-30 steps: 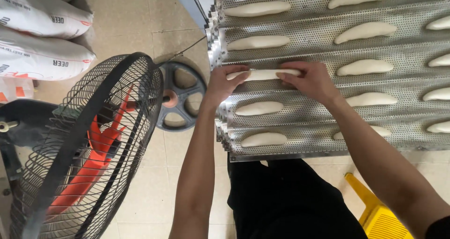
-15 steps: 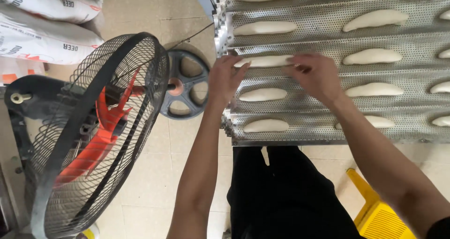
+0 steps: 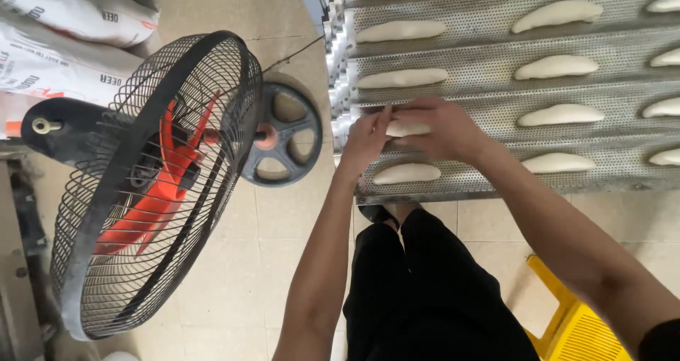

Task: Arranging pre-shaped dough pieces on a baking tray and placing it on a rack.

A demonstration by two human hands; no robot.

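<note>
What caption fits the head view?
Both hands, left and right, shape a dough piece on a perforated tray beside a floor fan.

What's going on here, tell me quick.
A person stands at a perforated metal baking tray lined with pale dough pieces. Both hands meet on one dough piece in the tray's near-left part: the left hand at its end, the right hand cupped over it. Other shaped pieces lie in the grooves around it. A black floor fan with red blades stands to the left, with white sacks behind it.
</note>
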